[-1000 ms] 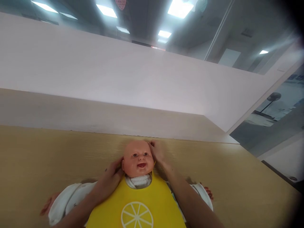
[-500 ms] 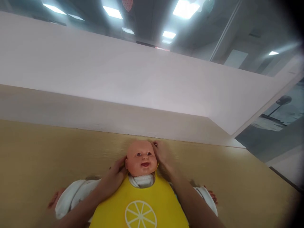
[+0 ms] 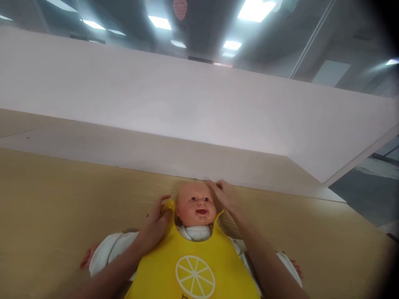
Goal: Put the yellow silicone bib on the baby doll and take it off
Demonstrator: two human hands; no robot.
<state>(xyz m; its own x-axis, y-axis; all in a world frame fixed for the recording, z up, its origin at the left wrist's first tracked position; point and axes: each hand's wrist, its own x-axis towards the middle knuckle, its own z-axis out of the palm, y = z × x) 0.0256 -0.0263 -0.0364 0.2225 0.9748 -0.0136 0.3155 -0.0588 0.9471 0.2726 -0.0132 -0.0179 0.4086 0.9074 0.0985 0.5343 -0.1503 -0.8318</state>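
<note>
A baby doll [image 3: 195, 207] in white clothes lies face up on the wooden tabletop, arms spread to both sides. Over its chest lies a yellow bib [image 3: 162, 265] with a white citrus-slice print. My left hand [image 3: 158, 222] grips the bib's neck strap beside the doll's head, thumb on top and the strap's end showing above. On the other side my right hand [image 3: 225, 195] is by the top of the head, fingers apart and slightly bent; whether it touches the head is unclear. The other neck strap rises near my right wrist, partly hidden.
A pale low panel [image 3: 187, 99] runs behind the tabletop [image 3: 77, 199], just past the doll's head. Above it, glass shows ceiling lights and a hanging heart-shaped piece [image 3: 180, 9]. The table's edge slopes away at the right.
My left hand has drawn the bib's strap out from beside the head and raised it. My right hand has moved slightly off the head. The view has shifted a little.
</note>
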